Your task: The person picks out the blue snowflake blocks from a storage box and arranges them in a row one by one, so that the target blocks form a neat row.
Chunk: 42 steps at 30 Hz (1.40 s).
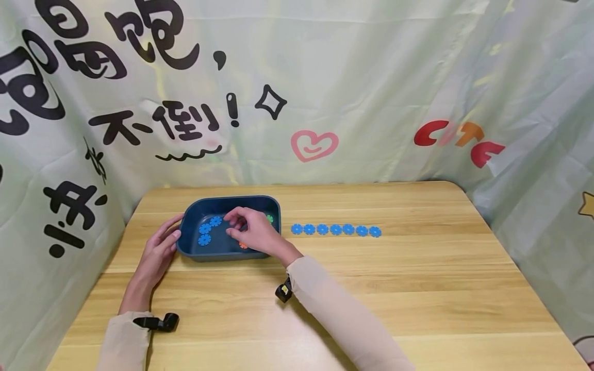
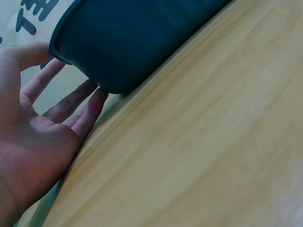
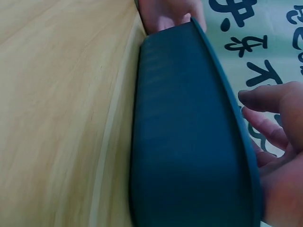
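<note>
A dark blue rectangular bin [image 1: 204, 254] stands on the wooden table. My left hand [image 1: 158, 252] rests against the bin's left end; the left wrist view shows its fingers [image 2: 78, 101] touching the outer wall and the thumb near the rim. Over the inside of the bin hovers my right hand [image 1: 252, 232], thumb and forefinger apart, with nothing visible between them. Three blue flower-shaped discs [image 1: 204, 240] lie at the bin's left inside. An orange disc [image 1: 243, 246] and a green disc [image 1: 270, 219] show partly beside the right hand, which hides part of the bin floor.
To the right of the bin, several blue flower-shaped discs [image 1: 335, 230] form a roughly straight row on the table [image 1: 417, 288]. A printed curtain [image 1: 371, 77] hangs behind and at both sides. Each wrist carries a small black camera [image 1: 284, 290].
</note>
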Motion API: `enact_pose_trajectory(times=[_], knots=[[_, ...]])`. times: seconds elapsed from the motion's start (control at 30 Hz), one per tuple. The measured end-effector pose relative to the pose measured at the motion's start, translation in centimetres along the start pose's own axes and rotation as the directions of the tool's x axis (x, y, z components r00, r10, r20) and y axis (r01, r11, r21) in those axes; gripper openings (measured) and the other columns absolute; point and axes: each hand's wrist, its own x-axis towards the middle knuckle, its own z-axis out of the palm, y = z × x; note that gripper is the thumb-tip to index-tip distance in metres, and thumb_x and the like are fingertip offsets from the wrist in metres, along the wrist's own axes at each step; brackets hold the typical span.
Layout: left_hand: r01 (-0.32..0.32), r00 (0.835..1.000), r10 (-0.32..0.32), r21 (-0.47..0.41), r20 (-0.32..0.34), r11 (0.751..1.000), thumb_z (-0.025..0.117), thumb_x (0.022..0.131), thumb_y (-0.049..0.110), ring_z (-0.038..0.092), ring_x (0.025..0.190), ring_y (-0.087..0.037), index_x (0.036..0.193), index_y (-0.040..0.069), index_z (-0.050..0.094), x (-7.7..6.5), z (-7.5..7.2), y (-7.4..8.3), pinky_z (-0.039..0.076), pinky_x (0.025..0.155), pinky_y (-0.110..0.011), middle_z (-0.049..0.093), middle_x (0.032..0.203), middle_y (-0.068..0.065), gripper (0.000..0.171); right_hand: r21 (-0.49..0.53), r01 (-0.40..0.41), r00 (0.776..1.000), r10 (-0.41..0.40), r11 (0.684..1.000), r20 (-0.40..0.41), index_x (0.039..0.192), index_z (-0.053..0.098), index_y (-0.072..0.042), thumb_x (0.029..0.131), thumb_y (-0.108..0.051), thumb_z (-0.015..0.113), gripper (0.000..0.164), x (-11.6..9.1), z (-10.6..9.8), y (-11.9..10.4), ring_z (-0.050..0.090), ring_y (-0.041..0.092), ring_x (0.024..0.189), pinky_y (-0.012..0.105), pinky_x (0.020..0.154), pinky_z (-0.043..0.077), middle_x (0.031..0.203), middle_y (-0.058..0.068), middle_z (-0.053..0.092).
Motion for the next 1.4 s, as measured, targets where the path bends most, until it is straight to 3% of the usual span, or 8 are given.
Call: enact_pose_trajectory(times=[0.2, 0.4, 0.7, 0.9, 1.07, 1.4], knots=[[0.0, 1.0, 0.0, -0.022, 0.005, 1.0, 0.052, 0.109, 0.021, 0.047, 0.131, -0.01, 0.159, 0.014, 0.039, 0.1, 0.1, -0.3, 0.045, 0.1, -0.015, 0.034, 0.158, -0.015, 0.052, -0.076, -0.044, 0.998, 0.047, 0.996, 0.047, 0.118, 0.068, -0.007, 0.097, -0.01, 0.072, 0.021, 1.2, 1.2, 0.4, 0.059, 0.008, 0.085, 0.016, 0.077, 0.05, 0.1, 0.001, 0.063], [-0.007, 1.0, 0.007, -0.021, -0.001, 1.0, 0.052, 0.109, 0.02, 0.047, 0.13, -0.011, 0.159, 0.014, 0.04, 0.1, 0.0, -0.3, 0.045, 0.099, -0.015, 0.038, 0.155, -0.01, 0.052, -0.128, -0.054, 0.993, 0.066, 0.99, 0.094, 0.118, 0.068, -0.003, 0.097, -0.007, 0.071, 0.022, 2.5, 2.2, 0.2, 0.058, 0.008, 0.082, 0.015, 0.078, 0.048, 0.102, 0.008, 0.064], [0.004, 1.0, -0.004, -0.021, -0.031, 1.0, 0.052, 0.108, 0.021, 0.047, 0.13, -0.012, 0.158, 0.014, 0.04, -0.5, -0.2, -0.3, 0.046, 0.098, -0.014, 0.037, 0.157, -0.011, 0.052, -0.181, -0.092, 0.979, 0.123, 0.979, 0.165, 0.121, 0.069, -0.004, 0.096, -0.009, 0.072, 0.025, 4.1, 3.8, 0.6, 0.058, 0.008, 0.083, 0.015, 0.081, 0.048, 0.102, 0.006, 0.066], [-0.007, 1.0, 0.007, -0.001, -0.006, 1.0, 0.052, 0.109, 0.023, 0.043, 0.133, -0.015, 0.158, 0.014, 0.04, -0.1, -0.3, -0.2, 0.045, 0.1, -0.016, 0.037, 0.157, -0.011, 0.052, -0.258, -0.102, 0.972, 0.151, 0.961, 0.181, 0.121, 0.069, -0.003, 0.094, -0.008, 0.075, 0.028, 4.8, 4.2, 0.6, 0.059, 0.011, 0.087, 0.017, 0.084, 0.049, 0.102, 0.007, 0.067], [-0.02, 1.0, 0.02, -0.039, 0.009, 0.999, 0.05, 0.109, 0.017, 0.047, 0.13, -0.015, 0.158, 0.01, 0.04, 0.2, -0.2, -0.2, 0.047, 0.098, -0.017, 0.044, 0.149, -0.006, 0.05, -0.324, -0.075, 0.967, 0.148, 0.943, 0.209, 0.122, 0.07, -0.005, 0.094, -0.012, 0.074, 0.029, 5.5, 4.8, 0.5, 0.058, 0.01, 0.088, 0.016, 0.082, 0.047, 0.103, 0.006, 0.068], [-0.028, 0.999, 0.03, -0.064, 0.022, 0.998, 0.047, 0.109, 0.013, 0.05, 0.127, -0.014, 0.158, 0.008, 0.039, 0.1, -0.2, -0.2, 0.048, 0.094, -0.016, 0.046, 0.147, -0.006, 0.05, -0.451, -0.086, 0.964, 0.189, 0.888, 0.188, 0.117, 0.073, -0.014, 0.092, -0.021, 0.078, 0.027, 6.4, 6.3, 0.9, 0.057, 0.005, 0.086, 0.016, 0.078, 0.044, 0.095, -0.006, 0.065]])
